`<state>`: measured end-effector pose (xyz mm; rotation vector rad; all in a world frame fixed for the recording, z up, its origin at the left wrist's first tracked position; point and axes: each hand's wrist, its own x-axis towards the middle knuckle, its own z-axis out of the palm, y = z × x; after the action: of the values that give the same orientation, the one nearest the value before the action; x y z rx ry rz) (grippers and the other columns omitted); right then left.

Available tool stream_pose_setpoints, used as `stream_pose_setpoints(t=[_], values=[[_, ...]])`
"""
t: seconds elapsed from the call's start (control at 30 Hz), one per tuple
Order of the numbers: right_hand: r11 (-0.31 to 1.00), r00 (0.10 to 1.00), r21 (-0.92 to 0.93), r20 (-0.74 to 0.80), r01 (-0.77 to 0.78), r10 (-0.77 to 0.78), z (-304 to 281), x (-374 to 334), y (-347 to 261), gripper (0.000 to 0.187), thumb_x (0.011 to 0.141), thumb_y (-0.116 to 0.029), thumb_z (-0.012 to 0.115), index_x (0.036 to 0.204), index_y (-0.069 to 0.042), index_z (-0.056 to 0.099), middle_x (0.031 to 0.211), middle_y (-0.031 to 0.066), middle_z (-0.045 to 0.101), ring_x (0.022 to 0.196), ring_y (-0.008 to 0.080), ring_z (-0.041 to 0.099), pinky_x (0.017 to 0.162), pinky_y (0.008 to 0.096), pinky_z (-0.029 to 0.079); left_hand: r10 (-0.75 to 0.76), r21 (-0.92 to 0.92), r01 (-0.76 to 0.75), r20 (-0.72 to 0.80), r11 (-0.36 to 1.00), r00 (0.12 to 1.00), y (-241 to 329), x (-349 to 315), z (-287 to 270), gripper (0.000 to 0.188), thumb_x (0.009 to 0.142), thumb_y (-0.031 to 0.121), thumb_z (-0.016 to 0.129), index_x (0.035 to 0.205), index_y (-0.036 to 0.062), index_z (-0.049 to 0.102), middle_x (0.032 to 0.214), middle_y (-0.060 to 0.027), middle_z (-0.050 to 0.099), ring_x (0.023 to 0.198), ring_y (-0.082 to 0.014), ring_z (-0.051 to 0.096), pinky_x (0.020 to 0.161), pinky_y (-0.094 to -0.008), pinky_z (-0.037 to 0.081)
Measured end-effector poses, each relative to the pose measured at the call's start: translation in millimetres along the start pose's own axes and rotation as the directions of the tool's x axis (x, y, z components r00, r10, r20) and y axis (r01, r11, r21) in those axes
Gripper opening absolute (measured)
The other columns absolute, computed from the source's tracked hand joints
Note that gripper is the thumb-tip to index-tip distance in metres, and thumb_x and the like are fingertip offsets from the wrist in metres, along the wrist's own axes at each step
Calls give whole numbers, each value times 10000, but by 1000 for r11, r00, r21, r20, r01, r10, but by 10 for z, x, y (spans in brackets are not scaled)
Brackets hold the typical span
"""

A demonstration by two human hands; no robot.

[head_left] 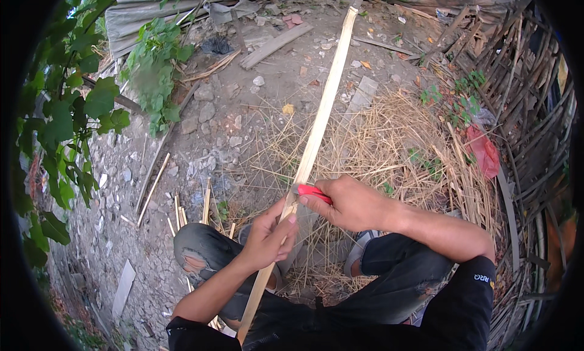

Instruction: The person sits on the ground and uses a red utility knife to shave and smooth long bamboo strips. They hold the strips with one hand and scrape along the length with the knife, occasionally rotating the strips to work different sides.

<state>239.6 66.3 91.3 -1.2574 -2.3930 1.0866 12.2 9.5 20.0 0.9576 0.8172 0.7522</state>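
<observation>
A long pale wooden strip (323,107) slants from beside my lap up and away toward the far side of the ground. My left hand (266,236) is wrapped round it between my knees, the thumb lying along its face. Closed on a red-handled knife (314,193), my right hand (354,203) is just above and to the right of the left one. The knife's short grey blade end meets the strip near its right edge; how deep it bites cannot be made out. Below, the strip passes over my left thigh.
Straw-like shavings (383,147) cover the ground ahead and right. Several thin sticks (205,203) stand by my left knee. A flat board (276,45) lies farther off among stones. Leafy vines (61,126) hang at left; a branch pile (529,107) and red plastic bag (482,151) are at right.
</observation>
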Motion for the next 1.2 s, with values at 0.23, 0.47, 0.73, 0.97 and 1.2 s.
stream_pose_setpoints(t=[0.23, 0.47, 0.73, 0.97, 1.2], values=[[996, 998, -74, 37, -54, 56, 162, 90, 95, 486, 1058, -426, 491, 998, 20, 673, 769, 283, 671, 759, 486, 671, 704, 556, 530, -76, -45, 76, -7, 996, 997, -50, -1, -57, 573, 1098, 170, 476, 1628, 180, 261, 704, 33, 446, 453, -35, 350, 387, -219, 290], [976, 998, -209, -7, -68, 68, 213, 170, 180, 550, 1045, -507, 496, 988, 10, 677, 743, 269, 678, 747, 477, 688, 687, 562, 537, -88, 35, 89, -43, 995, 995, -41, -31, -152, 564, 1094, 164, 482, 1623, 180, 286, 747, 31, 462, 465, -34, 347, 398, -225, 304], [952, 940, -100, -220, -288, 262, -86, 249, 493, 628, 1049, -572, 441, 1104, -3, 702, 712, 216, 679, 722, 426, 703, 739, 536, 545, -132, 90, 131, 5, 987, 991, -94, -221, -170, 574, 1087, 156, 492, 1622, 141, 283, 730, 34, 452, 473, -39, 364, 406, -231, 319], [912, 910, -261, -354, -316, 213, -370, 218, 675, 658, 1040, -607, 438, 1067, -17, 727, 654, 186, 661, 698, 405, 695, 702, 520, 535, -109, 123, 103, 42, 987, 993, -100, -246, -251, 547, 1076, 109, 490, 1601, 116, 336, 755, 15, 446, 461, -37, 337, 392, -229, 303], [847, 679, 54, -571, -529, 461, -865, 293, 1089, 745, 1036, -649, 416, 1032, 26, 731, 627, 87, 640, 568, 254, 621, 635, 466, 513, -132, 268, 104, 89, 958, 987, -116, -502, -327, 561, 1095, 158, 487, 1618, 92, 293, 590, 58, 406, 476, -36, 385, 437, -221, 342]])
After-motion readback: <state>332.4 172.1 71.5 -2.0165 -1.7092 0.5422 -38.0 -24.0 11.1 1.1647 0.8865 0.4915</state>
